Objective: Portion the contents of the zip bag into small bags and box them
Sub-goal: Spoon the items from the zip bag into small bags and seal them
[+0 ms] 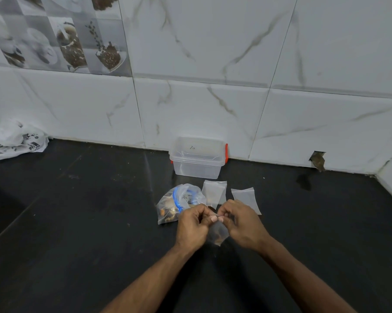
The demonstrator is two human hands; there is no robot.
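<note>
Bags and a box on a dark kitchen counter

One zip bag (179, 205), three small bags – one held (217, 233), two lying flat (214, 192) (245, 198) – one clear plastic box (197, 162), one crumpled carrier bag (14, 138), two hands (193, 224) (242, 222).

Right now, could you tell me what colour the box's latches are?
Orange-red, on the clear box by the wall; head view.

This looks like a home kitchen. A dark stone counter (77, 222) runs under the hands and meets a wall (235, 53) of white marbled tiles beyond them. High to the left of the hands, decorative tiles (61, 35) picture cups and coffee beans. A clear food box (198, 158) with red clips stands just beyond the hands, and a crumpled carrier bag (14, 138) lies far left.
</note>
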